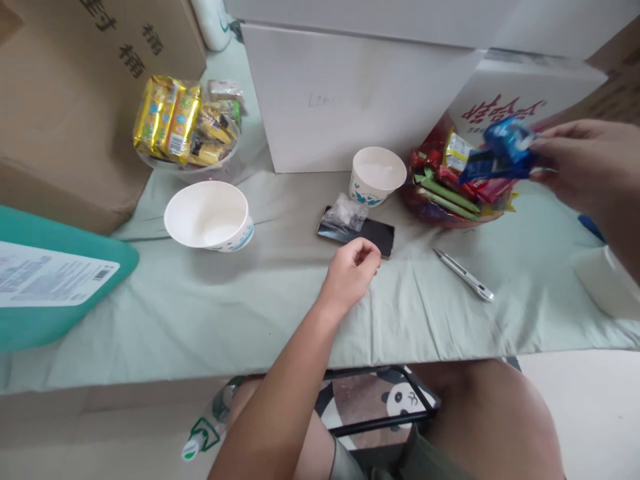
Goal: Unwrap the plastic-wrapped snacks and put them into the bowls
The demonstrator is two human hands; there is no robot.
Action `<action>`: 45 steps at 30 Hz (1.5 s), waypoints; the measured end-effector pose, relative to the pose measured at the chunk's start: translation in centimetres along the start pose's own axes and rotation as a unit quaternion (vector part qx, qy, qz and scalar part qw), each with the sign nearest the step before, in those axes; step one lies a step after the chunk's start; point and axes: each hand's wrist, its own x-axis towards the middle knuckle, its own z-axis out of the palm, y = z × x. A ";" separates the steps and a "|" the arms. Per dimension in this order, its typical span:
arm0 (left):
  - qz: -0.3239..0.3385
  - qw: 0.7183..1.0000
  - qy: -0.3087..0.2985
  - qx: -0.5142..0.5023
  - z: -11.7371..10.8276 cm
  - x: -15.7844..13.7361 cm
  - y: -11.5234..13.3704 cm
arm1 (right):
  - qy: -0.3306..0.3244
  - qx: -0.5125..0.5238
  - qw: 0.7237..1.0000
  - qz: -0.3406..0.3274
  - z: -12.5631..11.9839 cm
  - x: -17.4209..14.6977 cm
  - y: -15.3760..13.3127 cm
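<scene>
In my right hand (580,157) is a shiny blue snack packet (505,150), pinched at its right end above a bowl (435,212) heaped with colourful wrapped snacks. My left hand (353,270) rests loosely curled, thumb against the index finger, with nothing visible in it. It is just in front of a dark smartphone (377,235), and its fingertips overlap the phone's near edge in view. A crumpled clear wrapper (347,212) lies on the phone. Behind that stands a white paper cup (379,170) with a blue leaf print.
A silver utility knife (465,275) lies at the right. Leftward are a wide paper cup (207,217), a clear bowl (225,167) of yellow snack packs and a green jug (65,320). White boxes (350,100) stand behind. The cloth-covered table (300,347) ends near my knees.
</scene>
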 end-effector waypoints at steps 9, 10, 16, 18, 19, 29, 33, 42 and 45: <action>0.010 1.000 0.001 0.002 0.5 0.4 0.1 | 0.007 0.017 0.991 -0.129 -1.2 -5.5 -4.5; 0.011 1.000 0.001 0.004 0.6 0.4 0.1 | -0.039 0.040 0.984 -0.167 -0.5 -6.3 -5.6; 0.013 0.999 0.011 0.027 1.0 0.8 -0.1 | -0.242 -0.016 0.863 -0.444 7.2 -9.1 -13.1; 0.012 1.000 0.015 0.025 0.9 0.8 -0.2 | -0.230 -0.069 0.820 -0.519 10.0 -8.8 -14.7; 0.014 1.000 0.014 0.023 0.8 0.7 -0.2 | -0.242 -0.102 0.798 -0.543 11.1 -8.6 -15.3; 0.069 0.994 0.084 -0.033 -1.6 -0.4 1.0 | -0.299 -0.024 0.888 -0.348 7.6 -8.7 -15.7; 0.129 0.966 0.205 -0.087 -2.1 -0.6 1.6 | -0.306 0.035 0.926 -0.218 5.5 -10.5 -15.4; 0.087 0.976 0.171 -0.105 -1.9 -1.1 1.4 | -0.136 -0.013 0.982 -0.133 5.5 -3.9 -13.3; 0.084 0.977 0.159 -0.115 -1.7 -1.0 1.5 | -0.161 -0.075 0.968 -0.176 6.2 -3.0 -13.5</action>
